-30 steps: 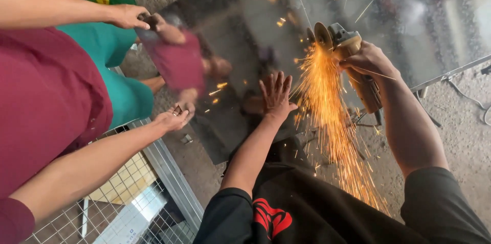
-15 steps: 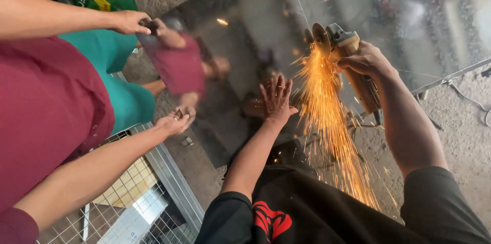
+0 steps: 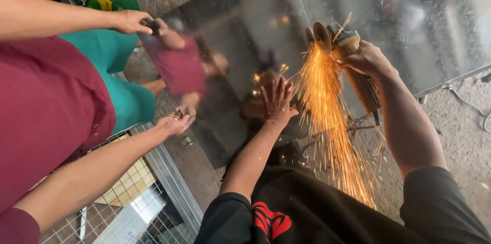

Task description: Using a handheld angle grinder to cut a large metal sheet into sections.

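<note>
My right hand (image 3: 364, 59) grips an angle grinder (image 3: 341, 44) whose disc (image 3: 322, 35) cuts into a large shiny metal sheet (image 3: 230, 34). A thick stream of orange sparks (image 3: 332, 121) pours down toward my body. Flat on the sheet just left of the cut lies my left hand (image 3: 276, 101), fingers spread, pressing down. I wear black sleeves.
A person in a maroon shirt (image 3: 46, 106) stands at the left and holds the sheet's left edge with one hand (image 3: 132, 20) at the top and another hand (image 3: 176, 120) lower down. A wire mesh frame (image 3: 153, 193) lies below them. Concrete floor (image 3: 460, 136) and a cable lie at the right.
The grinder and my hands stay in nearly the same spot. The spark stream keeps falling and shifts slightly. The other person's hands stay on the sheet's edge.
</note>
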